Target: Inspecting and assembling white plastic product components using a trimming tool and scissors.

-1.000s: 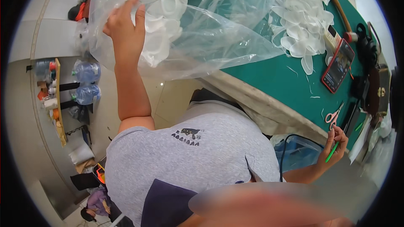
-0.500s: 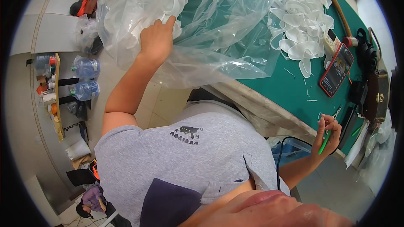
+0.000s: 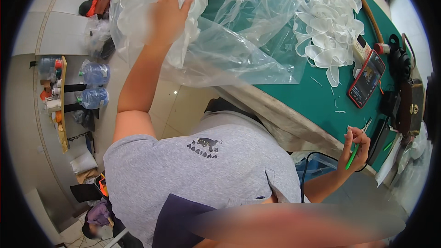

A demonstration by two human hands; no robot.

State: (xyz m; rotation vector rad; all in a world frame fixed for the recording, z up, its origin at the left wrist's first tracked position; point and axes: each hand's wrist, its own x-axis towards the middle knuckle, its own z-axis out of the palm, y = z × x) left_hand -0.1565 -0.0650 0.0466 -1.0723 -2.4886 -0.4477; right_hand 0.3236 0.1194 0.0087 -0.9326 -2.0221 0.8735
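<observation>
At the far left of the table, my left hand (image 3: 170,16) has its thumb and fingers pinched together on a soft white piece (image 3: 198,0) among many alike. They lie in and around a large clear plastic bag (image 3: 248,53). White material hangs down beside my wrist. On the right, over the table's near edge, my right hand (image 3: 356,149) is closed around a slim green-handled tool (image 3: 352,157). Its thin metal tip points away from me, and its exact kind is unclear. A small white scrap shows at the fingertips.
A heap of translucent white curved pieces (image 3: 328,32) lies at the back right of the green table (image 3: 298,96). Nearby are a red-edged phone (image 3: 366,79), a wooden-handled tool (image 3: 367,11), a brown case (image 3: 410,105) and loose thread scraps. Water jugs (image 3: 94,73) stand far left.
My left hand has moved farther away and pinches the white material, with more of it hanging by the wrist. The bag's near edge has shifted up. My right hand has hardly moved.
</observation>
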